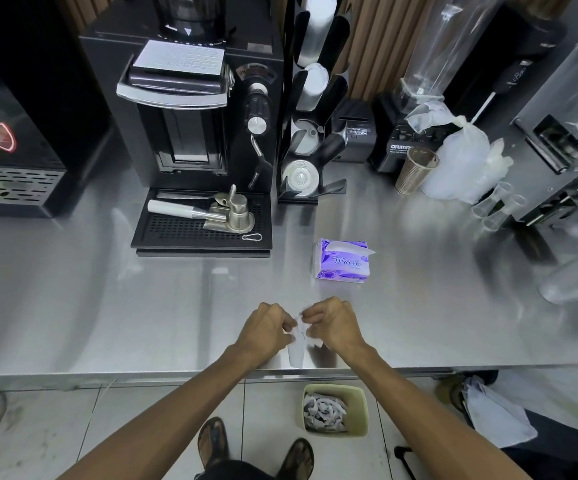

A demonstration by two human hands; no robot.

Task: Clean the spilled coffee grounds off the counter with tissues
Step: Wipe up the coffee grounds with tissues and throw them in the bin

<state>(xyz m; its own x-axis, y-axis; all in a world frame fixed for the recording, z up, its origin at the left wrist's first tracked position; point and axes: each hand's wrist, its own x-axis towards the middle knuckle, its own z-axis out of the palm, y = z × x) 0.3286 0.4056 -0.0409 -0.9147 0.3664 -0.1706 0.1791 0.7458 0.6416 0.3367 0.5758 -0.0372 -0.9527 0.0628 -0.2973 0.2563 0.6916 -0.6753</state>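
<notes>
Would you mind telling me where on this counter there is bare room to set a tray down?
The counter is bare on the left, in front of the drip tray out to the near edge. Another bare stretch lies right of the tissue pack. The back right is crowded around the blender, bagged cups and small clear cups.

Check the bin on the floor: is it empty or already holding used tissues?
Holding tissues. The green bin below the counter edge has crumpled, dark-stained tissues piled nearly to its rim.
</notes>
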